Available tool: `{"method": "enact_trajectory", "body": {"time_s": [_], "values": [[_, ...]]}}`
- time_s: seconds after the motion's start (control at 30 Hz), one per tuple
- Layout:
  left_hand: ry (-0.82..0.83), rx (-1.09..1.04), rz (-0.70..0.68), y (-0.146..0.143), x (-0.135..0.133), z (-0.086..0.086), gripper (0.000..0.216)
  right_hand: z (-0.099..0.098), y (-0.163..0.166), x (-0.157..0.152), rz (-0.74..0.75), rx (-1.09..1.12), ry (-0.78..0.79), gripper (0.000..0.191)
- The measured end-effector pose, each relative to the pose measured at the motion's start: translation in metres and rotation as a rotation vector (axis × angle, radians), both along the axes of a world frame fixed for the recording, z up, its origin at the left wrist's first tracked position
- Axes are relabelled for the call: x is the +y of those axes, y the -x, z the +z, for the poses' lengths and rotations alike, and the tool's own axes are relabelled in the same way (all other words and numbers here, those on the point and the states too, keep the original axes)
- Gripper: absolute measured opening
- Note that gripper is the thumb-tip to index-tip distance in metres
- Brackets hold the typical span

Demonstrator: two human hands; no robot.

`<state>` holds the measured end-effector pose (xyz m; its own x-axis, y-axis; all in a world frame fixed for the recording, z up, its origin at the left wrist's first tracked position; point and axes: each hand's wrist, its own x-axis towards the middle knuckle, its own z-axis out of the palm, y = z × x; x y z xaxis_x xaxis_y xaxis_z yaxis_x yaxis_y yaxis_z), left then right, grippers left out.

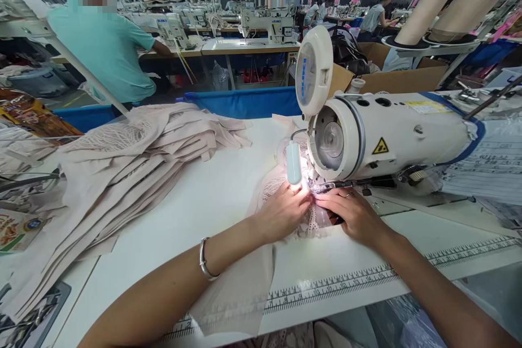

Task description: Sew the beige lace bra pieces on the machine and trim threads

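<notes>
A pale pink lace fabric piece [313,222] lies under the needle area of a white sewing machine [408,128], lit by a small lamp [293,163]. My left hand [284,209], fingers bent and close together, grips the lace just left of the presser foot. From the other side my right hand [354,213] holds the same fabric, its fingers pressed together by the foot and a ring on one of them. Both sets of fingertips are partly lost in glare and behind the machine parts. Sheer fabric hangs from the lace over the table's front edge.
Layered pink fabric pieces [163,152] are heaped on the left of the white table [228,185]. A printed ruler strip [326,285] runs along the front edge. Thread cones [426,13] stand at upper right. A person in a turquoise shirt [100,49] sits beyond the table.
</notes>
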<state>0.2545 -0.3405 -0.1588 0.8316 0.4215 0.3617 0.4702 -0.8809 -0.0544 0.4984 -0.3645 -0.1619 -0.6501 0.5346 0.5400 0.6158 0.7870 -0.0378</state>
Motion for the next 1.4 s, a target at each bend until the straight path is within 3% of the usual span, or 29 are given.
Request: {"method": "enact_trajectory", "body": {"time_s": [0.43, 0.67, 0.83, 1.17, 1.4], "values": [[0.000, 0.028, 0.107, -0.003, -0.007, 0.002, 0.025, -0.003, 0.000, 0.002, 0.040, 0.040, 0.009, 0.048], [0.094, 0.014, -0.143, -0.007, -0.005, -0.001, 0.022, -0.001, -0.001, 0.000, 0.045, 0.021, -0.005, 0.037], [0.073, 0.025, -0.093, -0.004, -0.006, -0.005, 0.028, 0.002, 0.000, -0.001, 0.052, 0.043, -0.025, 0.034], [0.019, 0.015, -0.036, -0.003, -0.003, -0.005, 0.032, 0.000, -0.002, 0.001, 0.015, 0.015, 0.011, 0.050], [0.126, 0.018, -0.023, 0.002, 0.006, -0.001, 0.032, 0.001, 0.000, 0.000, -0.003, 0.013, 0.039, 0.048]]}}
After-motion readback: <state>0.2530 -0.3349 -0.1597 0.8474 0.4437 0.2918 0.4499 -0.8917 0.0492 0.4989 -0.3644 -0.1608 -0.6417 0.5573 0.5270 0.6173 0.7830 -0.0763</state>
